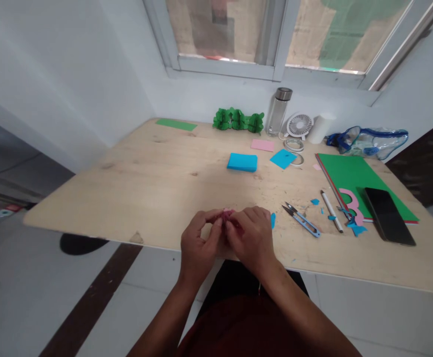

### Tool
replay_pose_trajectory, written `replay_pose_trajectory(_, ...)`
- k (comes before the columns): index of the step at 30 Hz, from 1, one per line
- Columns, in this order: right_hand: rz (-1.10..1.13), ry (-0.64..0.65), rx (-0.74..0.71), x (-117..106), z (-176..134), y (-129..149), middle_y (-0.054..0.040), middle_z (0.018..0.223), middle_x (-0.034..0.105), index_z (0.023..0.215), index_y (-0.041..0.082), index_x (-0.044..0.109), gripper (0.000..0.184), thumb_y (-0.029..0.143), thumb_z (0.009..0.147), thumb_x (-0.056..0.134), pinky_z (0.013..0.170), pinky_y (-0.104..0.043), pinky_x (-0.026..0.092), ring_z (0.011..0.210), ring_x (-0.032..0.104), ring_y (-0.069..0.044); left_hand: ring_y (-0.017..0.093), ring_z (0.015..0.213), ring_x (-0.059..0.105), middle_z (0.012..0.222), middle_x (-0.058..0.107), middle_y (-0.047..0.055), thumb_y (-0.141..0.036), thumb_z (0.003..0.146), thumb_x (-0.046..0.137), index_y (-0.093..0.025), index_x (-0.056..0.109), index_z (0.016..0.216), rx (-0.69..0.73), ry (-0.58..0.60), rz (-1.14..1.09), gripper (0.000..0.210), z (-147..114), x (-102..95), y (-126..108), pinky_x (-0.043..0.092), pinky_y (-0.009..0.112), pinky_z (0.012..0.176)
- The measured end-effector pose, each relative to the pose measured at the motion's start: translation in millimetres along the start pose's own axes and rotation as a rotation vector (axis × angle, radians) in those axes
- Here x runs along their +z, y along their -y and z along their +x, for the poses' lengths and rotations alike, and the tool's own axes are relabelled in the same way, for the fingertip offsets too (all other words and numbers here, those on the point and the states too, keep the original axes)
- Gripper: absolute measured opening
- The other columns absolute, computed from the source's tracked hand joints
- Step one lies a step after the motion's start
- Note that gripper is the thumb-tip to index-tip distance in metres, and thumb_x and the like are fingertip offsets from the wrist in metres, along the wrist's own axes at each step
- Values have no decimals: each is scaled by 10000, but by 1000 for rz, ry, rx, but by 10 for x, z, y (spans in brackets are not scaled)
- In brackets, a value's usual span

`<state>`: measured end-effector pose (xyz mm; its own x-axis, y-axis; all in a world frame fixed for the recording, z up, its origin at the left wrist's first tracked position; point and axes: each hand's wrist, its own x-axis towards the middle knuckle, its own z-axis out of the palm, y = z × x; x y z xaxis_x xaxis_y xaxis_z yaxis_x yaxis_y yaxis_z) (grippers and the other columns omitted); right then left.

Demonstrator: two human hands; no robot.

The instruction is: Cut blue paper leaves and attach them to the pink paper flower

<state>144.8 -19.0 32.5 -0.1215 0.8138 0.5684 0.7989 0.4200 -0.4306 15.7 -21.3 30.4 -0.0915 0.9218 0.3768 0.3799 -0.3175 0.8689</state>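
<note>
Close to the front edge of the wooden table, my left hand and my right hand meet fingertip to fingertip. Between them they pinch a small pink paper piece, mostly hidden by the fingers. Both hands are closed on it. A bit of blue paper pokes out just right of my right hand. Farther right lie blue-handled thread snips, their blades pointing up and left. A stack of blue paper rests beyond my hands.
Green paper decorations, a glass bottle, a small fan and tape rolls line the back. On the right are a white pen, a pink paper cutout, green sheets, a phone and a clear pouch.
</note>
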Motion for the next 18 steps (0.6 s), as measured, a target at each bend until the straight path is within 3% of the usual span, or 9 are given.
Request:
replay_pose_trajectory(6,-31,-21,-21,12,10,19,3,650,590,782,220,653,115,217,849,559,738,-341,291,701,495,-172,147,712,612,782,663,6,-236,807,570,-196,649,875,42,-27,155,111,36,-23,-95,499,296,717)
replay_pose_trajectory(11,-65,-65,-55,36,-5,57,-1,622,577,719,210,631,167,198,857,539,736,-349,295,676,478,-173,186,733,627,759,667,21,-247,805,543,-189,635,838,48,13,316,114,68,-67,-154,491,340,730)
replay_pose_trajectory(18,-91,-86,-105,59,-19,71,-3,606,569,653,207,605,247,215,883,514,722,-348,289,661,463,-165,159,630,627,668,655,-17,-225,777,542,-205,602,783,5,40,305,63,113,-98,-196,486,292,645)
